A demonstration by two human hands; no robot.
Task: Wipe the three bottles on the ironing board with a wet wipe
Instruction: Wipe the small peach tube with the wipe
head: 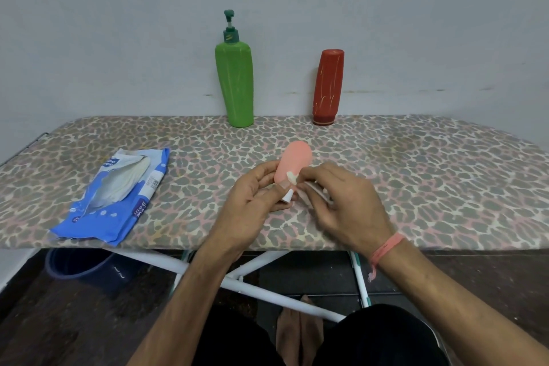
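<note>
Pink bottle [292, 164] gripped in left hand [255, 198] over ironing board [416, 181], cap toward camera. Right hand [346, 202] pinches white wipe [315, 192] against it. Green pump bottle [235, 80] and red bottle [327, 88] upright by wall. Wipe pack [114, 194] lies left.

A dark blue bucket [80, 266] sits on the dark floor [59, 330] below a pale wall [118, 24].

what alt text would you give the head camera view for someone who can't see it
A person's left hand holds a small pink bottle above an ironing board while the right hand rubs it with a wet wipe. A green pump bottle and a red bottle stand at the back; a blue wipes pack lies on the left.
</note>
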